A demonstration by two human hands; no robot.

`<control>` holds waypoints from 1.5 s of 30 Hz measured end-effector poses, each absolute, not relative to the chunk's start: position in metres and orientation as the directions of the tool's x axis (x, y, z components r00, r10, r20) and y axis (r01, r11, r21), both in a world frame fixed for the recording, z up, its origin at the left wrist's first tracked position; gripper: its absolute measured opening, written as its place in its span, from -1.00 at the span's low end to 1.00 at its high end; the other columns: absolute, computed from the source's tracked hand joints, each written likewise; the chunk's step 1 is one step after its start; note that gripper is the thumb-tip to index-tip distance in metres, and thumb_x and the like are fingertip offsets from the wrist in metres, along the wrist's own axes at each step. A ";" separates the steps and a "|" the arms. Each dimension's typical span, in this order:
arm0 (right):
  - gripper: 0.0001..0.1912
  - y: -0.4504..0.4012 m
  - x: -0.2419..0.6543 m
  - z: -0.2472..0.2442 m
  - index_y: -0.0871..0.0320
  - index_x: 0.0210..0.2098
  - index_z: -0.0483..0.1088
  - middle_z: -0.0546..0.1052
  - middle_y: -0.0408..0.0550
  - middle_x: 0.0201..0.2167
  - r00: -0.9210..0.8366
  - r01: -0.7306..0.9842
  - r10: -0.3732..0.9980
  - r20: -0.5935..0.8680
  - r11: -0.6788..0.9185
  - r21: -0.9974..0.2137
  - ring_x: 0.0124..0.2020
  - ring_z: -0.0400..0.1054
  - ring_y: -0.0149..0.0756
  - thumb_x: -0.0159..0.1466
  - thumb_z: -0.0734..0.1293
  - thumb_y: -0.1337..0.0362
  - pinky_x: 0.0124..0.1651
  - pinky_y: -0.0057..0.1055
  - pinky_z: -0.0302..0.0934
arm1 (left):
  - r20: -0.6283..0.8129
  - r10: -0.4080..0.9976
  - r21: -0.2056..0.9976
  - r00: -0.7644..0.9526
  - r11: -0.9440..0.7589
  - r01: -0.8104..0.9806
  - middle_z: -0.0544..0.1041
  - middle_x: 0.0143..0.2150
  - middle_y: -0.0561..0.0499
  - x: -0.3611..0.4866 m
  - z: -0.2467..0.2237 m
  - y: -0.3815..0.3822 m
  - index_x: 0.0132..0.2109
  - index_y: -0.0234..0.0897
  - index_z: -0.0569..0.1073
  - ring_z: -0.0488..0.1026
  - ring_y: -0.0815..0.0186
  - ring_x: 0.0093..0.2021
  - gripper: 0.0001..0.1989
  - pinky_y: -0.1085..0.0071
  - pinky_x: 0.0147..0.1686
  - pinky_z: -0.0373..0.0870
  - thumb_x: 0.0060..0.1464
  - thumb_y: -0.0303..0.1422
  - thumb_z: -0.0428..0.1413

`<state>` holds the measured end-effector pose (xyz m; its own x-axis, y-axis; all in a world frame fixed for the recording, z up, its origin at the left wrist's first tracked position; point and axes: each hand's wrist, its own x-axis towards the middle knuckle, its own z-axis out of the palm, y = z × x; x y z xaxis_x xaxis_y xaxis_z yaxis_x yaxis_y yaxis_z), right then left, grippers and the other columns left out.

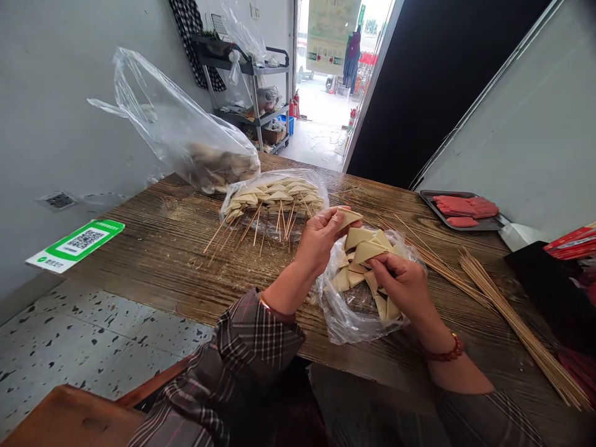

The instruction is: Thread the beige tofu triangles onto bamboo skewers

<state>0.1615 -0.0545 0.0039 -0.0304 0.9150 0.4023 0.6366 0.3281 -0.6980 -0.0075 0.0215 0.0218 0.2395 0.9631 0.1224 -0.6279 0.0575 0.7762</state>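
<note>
My left hand (322,233) is closed on a pale, folded triangular tofu-skin piece (350,218), held above the table. Lower and to the right, the fingers of my right hand (401,280) pinch another tofu-skin triangle (370,249) over an opened clear plastic bag (347,326). Loose triangles of the same kind (342,279) lie in that bag under my hands. Beyond my left hand, skewered triangles (279,195) are piled on a second plastic bag (321,180), their wooden sticks (254,226) pointing toward me.
Bundled bamboo skewers (516,323) lie on the wooden table (162,267) at right, with more skewers (435,257) beside the open bag. A dark tray (431,211) holds red slabs. A large plastic bag (186,124) stands back left, near a QR-code card (79,243).
</note>
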 end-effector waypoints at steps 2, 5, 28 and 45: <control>-0.72 -0.055 0.162 0.004 0.15 -0.44 0.50 0.40 -0.19 -0.68 -0.030 0.643 0.915 0.403 0.326 -0.693 -0.59 0.27 -0.40 0.30 0.28 0.15 -0.50 -0.46 0.11 | 0.144 0.963 0.788 0.229 0.028 -0.614 0.62 -0.22 -0.10 -0.007 0.022 0.021 -0.18 -0.36 0.52 0.60 0.25 -0.21 -0.66 0.34 -0.06 0.44 -0.01 -0.19 0.32; -0.72 -0.055 0.162 0.005 0.15 -0.45 0.50 0.40 -0.19 -0.68 -0.026 0.641 0.916 0.400 0.322 -0.696 -0.59 0.27 -0.40 0.30 0.29 0.15 -0.50 -0.47 0.11 | 0.160 0.960 0.798 0.229 0.011 -0.602 0.62 -0.23 -0.09 -0.007 0.021 0.021 -0.17 -0.36 0.53 0.59 0.26 -0.22 -0.64 0.35 -0.07 0.44 -0.02 -0.17 0.32; -0.69 -0.052 0.161 -0.001 0.13 -0.46 0.47 0.37 -0.21 -0.68 0.001 0.639 0.921 0.390 0.299 -0.709 -0.60 0.21 -0.42 0.32 0.28 0.11 -0.49 -0.46 0.09 | 0.138 0.953 0.816 0.270 0.045 -0.576 0.61 -0.26 -0.06 0.000 0.016 0.019 -0.26 -0.33 0.55 0.54 0.29 -0.21 -0.65 0.46 -0.22 0.40 -0.03 -0.10 0.30; -0.64 -0.049 0.162 -0.009 0.16 -0.42 0.46 0.33 -0.23 -0.69 -0.014 0.409 0.967 0.255 0.238 -0.881 -0.64 0.14 -0.46 0.32 0.29 0.01 -0.55 -0.48 0.04 | -0.013 0.919 0.720 0.395 0.283 -0.634 0.63 -0.16 -0.16 -0.008 0.028 0.019 -0.11 -0.34 0.50 0.60 0.21 -0.19 -0.59 0.32 -0.15 0.51 0.07 -0.08 0.25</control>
